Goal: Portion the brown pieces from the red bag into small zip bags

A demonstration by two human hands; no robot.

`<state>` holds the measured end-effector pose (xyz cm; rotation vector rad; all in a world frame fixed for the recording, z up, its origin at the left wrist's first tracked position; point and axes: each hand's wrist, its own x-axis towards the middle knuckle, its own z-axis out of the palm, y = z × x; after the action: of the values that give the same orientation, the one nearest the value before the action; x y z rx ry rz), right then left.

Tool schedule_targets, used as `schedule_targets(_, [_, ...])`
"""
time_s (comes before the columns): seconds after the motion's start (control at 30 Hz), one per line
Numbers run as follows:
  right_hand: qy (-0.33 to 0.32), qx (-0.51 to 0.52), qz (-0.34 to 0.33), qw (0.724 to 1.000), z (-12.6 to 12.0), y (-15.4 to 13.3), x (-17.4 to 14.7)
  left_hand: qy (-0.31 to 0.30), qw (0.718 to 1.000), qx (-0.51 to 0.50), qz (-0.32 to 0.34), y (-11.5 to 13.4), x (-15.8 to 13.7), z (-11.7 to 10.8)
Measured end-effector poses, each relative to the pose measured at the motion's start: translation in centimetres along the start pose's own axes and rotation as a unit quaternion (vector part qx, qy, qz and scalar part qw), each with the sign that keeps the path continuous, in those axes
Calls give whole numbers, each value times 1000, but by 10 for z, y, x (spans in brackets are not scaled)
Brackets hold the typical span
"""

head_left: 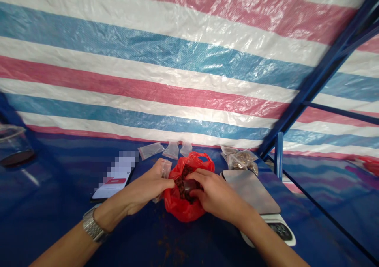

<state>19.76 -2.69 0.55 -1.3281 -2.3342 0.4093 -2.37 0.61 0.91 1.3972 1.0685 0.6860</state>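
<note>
Backdrop: striped tarp (148, 62) behind a blue worktop (142, 239).
Red bag: mid-worktop, open (188, 212), with brown pieces (185, 172) inside.
Right hand: in the bag's mouth (209, 188), fingers and thumb closed round a dark cup (189, 186).
Left hand: at the bag's left rim (155, 182), gripping a clear bag (166, 169).
Done: filled bags (241, 159) lie far right, beyond the scale (250, 188); that much seems finished.
Left over: flat bags (171, 150) at the far edge look unfilled, and plenty of pieces remain, so I judge the work partway.
Hidden: the cup's contents, behind the right hand; most of the clear bag, behind the left.
Hard to read: the scale's display, partly behind the right forearm; the phone's (114, 182) blurred screen.
Cut off: a tub (16, 142) at the left edge.
</note>
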Motion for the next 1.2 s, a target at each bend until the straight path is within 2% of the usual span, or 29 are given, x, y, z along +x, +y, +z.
schedule_targets(0.13, [10, 16, -2, 1000, 4, 1, 0, 7, 996, -89, 5, 5, 3, 2])
schedule_targets(0.23, [18, 46, -8, 999, 6, 2, 1, 2, 994, -113, 6, 5, 4, 3])
schedule_targets(0.33, [18, 110, -2, 994, 9, 4, 3, 15, 995, -101, 7, 1, 5, 4])
schedule_targets(0.47, [-3, 219, 41, 975, 13, 9, 5, 25, 999, -46, 9, -2, 9, 1])
schedule_targets(0.57, [16, 272, 46, 961, 12, 11, 8, 19, 998, -4, 56, -4, 11, -2])
schedule_targets(0.7, [82, 305, 9, 949, 10, 12, 11, 22, 983, 79, 163, -9, 14, -1])
schedule_targets(0.8, [139, 280, -8, 950, 14, 14, 11, 47, 969, 144, 195, -13, 16, 2])
schedule_targets(0.93, [195, 212, -32, 957, 18, 14, 9, 71, 963, 183, 184, -18, 16, 9])
schedule_targets(1.07, [195, 99, -101, 971, 16, 7, 5, 62, 965, 179, 181, -22, 14, 16])
schedule_targets(1.2, [196, 15, -163, 967, 13, 1, 2, 65, 969, 148, 185, -24, 13, 22])
